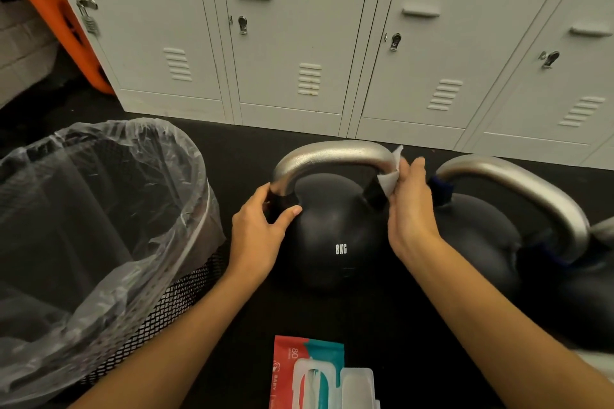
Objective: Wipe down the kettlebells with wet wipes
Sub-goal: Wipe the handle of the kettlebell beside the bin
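A black kettlebell marked 8KG point(335, 242) with a silver handle stands on the dark floor in the middle. My left hand point(262, 226) grips the base of the handle on its left side. My right hand point(410, 206) presses a white wet wipe point(388, 180) against the right end of the handle. A second black kettlebell point(481, 236) with a silver handle stands just to the right, partly behind my right forearm. The wet wipes pack point(319, 372), red and teal with its plastic lid open, lies on the floor near me.
A black mesh bin point(159, 305) lined with a clear plastic bag stands at the left, close to my left arm. Grey lockers point(299, 43) line the wall behind the kettlebells. Part of a third kettlebell point(603, 229) shows at the right edge.
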Action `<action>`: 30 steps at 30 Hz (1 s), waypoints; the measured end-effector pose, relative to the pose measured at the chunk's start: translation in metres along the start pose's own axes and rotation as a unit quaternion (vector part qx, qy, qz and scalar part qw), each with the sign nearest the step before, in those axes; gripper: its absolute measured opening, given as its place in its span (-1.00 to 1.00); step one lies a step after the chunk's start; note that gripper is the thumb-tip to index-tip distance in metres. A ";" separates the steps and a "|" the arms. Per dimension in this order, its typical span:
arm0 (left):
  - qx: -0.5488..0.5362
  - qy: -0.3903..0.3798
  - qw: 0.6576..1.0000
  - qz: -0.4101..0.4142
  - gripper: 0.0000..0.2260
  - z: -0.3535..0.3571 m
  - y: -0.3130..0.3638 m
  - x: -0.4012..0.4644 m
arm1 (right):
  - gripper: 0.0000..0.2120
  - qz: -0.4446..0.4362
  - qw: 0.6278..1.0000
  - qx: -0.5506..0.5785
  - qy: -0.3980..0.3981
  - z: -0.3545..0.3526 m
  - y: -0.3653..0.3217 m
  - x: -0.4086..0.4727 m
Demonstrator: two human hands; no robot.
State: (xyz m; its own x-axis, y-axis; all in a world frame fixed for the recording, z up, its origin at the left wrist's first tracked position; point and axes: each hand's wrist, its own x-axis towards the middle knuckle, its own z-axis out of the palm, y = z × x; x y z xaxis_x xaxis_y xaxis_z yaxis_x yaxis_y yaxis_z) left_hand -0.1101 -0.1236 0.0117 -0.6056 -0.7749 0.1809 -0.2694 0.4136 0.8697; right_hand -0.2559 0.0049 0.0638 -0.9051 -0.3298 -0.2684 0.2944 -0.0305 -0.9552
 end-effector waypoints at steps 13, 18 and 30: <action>0.004 0.006 1.000 -0.001 -0.58 0.005 -0.008 0.002 | -0.65 -0.024 0.998 0.027 0.057 0.004 0.015 -0.012; -0.010 0.011 1.000 0.000 -0.65 0.007 -0.010 0.000 | -0.68 -0.121 0.991 -0.059 0.018 0.013 -0.007 -0.014; -0.028 0.007 1.000 0.001 -0.66 0.006 -0.011 0.001 | -0.68 -0.002 0.995 -0.096 -0.010 0.001 -0.024 0.002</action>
State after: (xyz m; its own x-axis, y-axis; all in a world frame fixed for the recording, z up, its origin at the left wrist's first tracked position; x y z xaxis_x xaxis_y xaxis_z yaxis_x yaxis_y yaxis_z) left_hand -0.1126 -0.1262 -0.0004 -0.5949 -0.7814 0.1883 -0.2268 0.3879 0.8934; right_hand -0.2647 0.0038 0.0865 -0.8998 -0.3481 -0.2630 0.2244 0.1478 -0.9632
